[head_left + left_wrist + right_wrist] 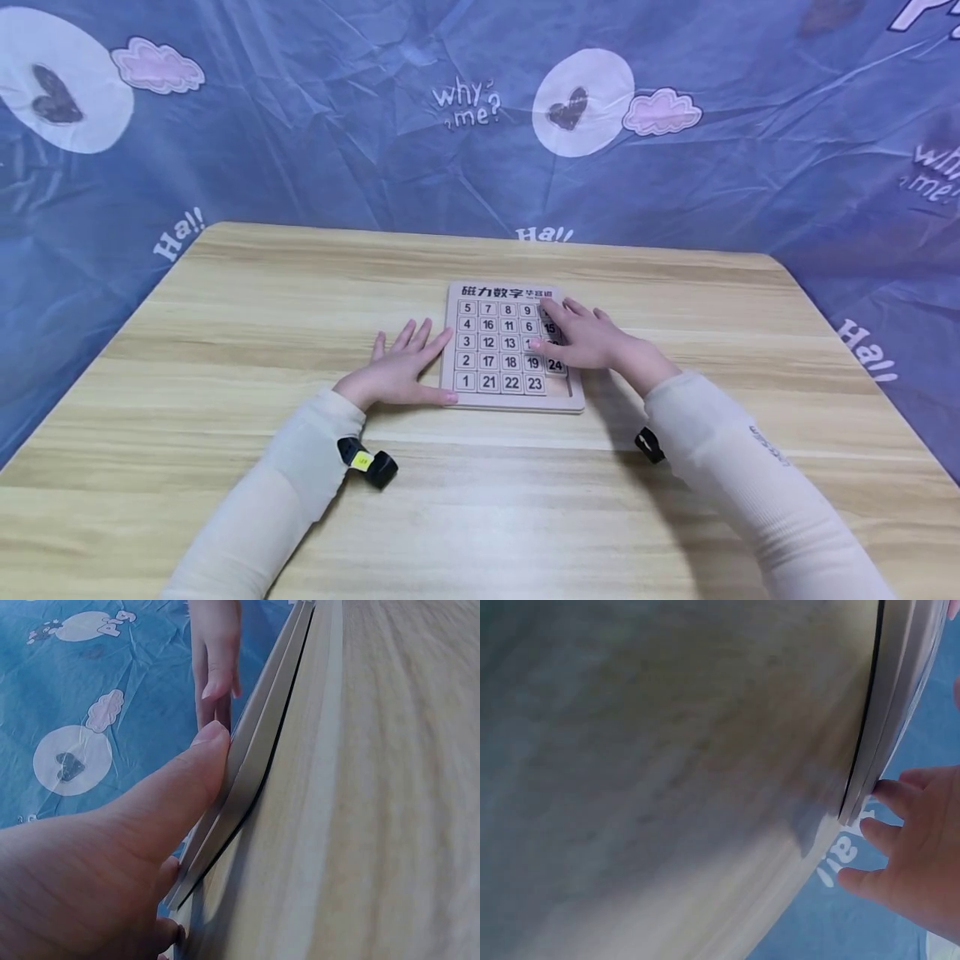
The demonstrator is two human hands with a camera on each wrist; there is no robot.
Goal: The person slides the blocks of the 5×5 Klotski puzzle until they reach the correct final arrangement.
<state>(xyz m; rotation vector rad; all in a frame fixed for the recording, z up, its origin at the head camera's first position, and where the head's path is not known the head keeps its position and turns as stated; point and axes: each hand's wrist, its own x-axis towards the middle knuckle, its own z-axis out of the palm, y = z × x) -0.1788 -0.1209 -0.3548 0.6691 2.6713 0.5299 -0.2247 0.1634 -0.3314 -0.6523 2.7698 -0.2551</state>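
Note:
A number sliding puzzle [517, 407] lies flat on the table, its numbered tiles in rows inside a pale frame. Its lower right corner has a bare slot beside tile 23 [535, 383]. My left hand [393, 375] spreads its fingers at the left edge, the thumb resting on the near left corner of the frame. Over the right-hand columns reaches my right hand [592, 342], fingers extended, hiding part of several tiles. Its thumb lies over the fourth column, above tile 19 [533, 363]. In the right wrist view, the fingers stand beside the puzzle's far end.
The wood-grain table [480, 517] extends around the puzzle on all sides. Behind it hangs a blue printed cloth [360, 150] with clouds, hearts and lettering. A small black wrist device [367, 462] sits on the left sleeve, and another [649, 446] on the right.

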